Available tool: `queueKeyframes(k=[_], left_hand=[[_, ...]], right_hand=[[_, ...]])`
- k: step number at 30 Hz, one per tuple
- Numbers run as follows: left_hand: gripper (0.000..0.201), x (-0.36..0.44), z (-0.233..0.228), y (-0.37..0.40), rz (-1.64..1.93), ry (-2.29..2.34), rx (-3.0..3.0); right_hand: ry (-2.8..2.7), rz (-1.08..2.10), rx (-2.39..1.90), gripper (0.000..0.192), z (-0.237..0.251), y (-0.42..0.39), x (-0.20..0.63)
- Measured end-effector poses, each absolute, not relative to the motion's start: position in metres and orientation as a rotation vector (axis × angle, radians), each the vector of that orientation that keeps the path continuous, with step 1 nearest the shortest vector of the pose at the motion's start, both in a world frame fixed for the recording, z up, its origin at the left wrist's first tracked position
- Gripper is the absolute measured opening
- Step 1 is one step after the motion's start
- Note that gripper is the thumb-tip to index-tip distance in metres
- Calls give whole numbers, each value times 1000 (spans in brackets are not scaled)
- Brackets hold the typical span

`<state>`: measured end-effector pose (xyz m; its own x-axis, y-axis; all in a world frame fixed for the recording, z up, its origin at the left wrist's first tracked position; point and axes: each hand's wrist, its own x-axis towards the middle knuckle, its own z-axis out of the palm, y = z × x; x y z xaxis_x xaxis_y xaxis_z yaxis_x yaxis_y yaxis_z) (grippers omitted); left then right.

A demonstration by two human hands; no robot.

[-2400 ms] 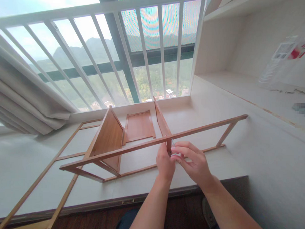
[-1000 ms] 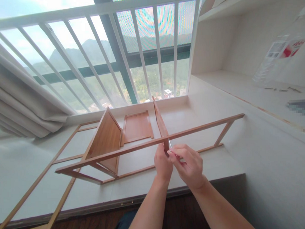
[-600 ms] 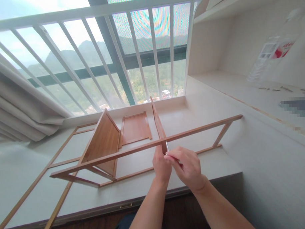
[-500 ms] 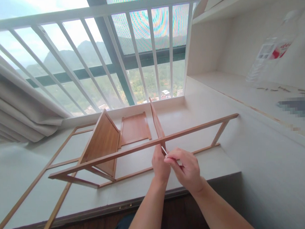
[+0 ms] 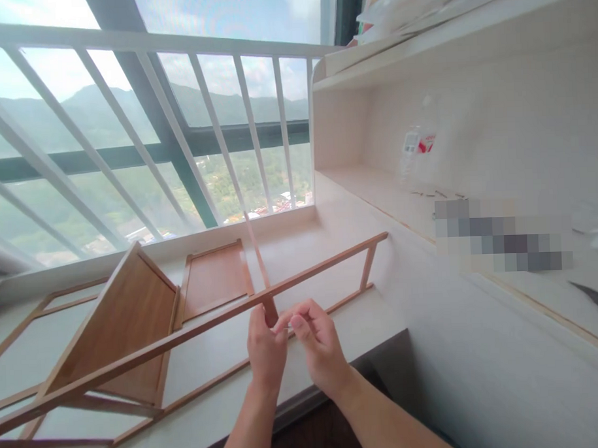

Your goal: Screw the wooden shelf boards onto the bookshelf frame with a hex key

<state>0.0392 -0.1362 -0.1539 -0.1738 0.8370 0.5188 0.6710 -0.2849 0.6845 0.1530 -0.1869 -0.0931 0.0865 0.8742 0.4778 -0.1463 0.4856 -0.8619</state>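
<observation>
A clear plastic bottle stands on the lower shelf to the right; it carries a white and red label, too small and blurred to read, and that is the only print in view, since the patch further along the shelf is pixelated. Both hands meet at one joint of a bamboo frame that lies on the white platform below the window. The left hand is curled, its thumb and fingers closed about the short upright post where that post meets the long top rail. The right hand is half closed, with the forefinger and thumb pinched together right beside the same joint; whether anything small sits between those fingertips cannot be told. Three bamboo panels can be counted: one large panel tilted up on the left, one flat panel lying on the platform behind the rail, and one thin panel standing on edge, running back from the joint towards the window. A few small dark pieces lie scattered on the shelf near the bottle, too small to identify. White railing bars cross the window, about seven slanted or upright bars under one top bar.
</observation>
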Motion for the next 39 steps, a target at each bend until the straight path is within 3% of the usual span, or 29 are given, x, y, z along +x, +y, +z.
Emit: queueKeyframes(k=[9, 17, 21, 26, 30, 34, 39], left_hand=[[57, 22, -147, -155, 1521, 1657, 2045], [50, -3, -151, -181, 1533, 1515, 2071], [44, -3, -159, -193, 1463, 1347, 2086], [32, 9, -161, -206, 1368, 1136, 2102], [28, 20, -160, -211, 1357, 1013, 2129], [25, 28, -167, -209, 1345, 931, 2144], [22, 38, -175, -202, 1322, 879, 2108]], right_hand=[[-1023, 881, -713, 28, -97, -184, 174], [-1111, 443, -961, 20, -88, -238, 228], [-1106, 328, -1071, 18, -46, -261, 264], [-1265, 103, -1389, 18, 48, -261, 309], [-1338, -234, -1909, 32, 108, -243, 360], [-1317, -315, -2121, 28, 136, -218, 423], [-1350, -364, -2373, 26, 137, -187, 480]])
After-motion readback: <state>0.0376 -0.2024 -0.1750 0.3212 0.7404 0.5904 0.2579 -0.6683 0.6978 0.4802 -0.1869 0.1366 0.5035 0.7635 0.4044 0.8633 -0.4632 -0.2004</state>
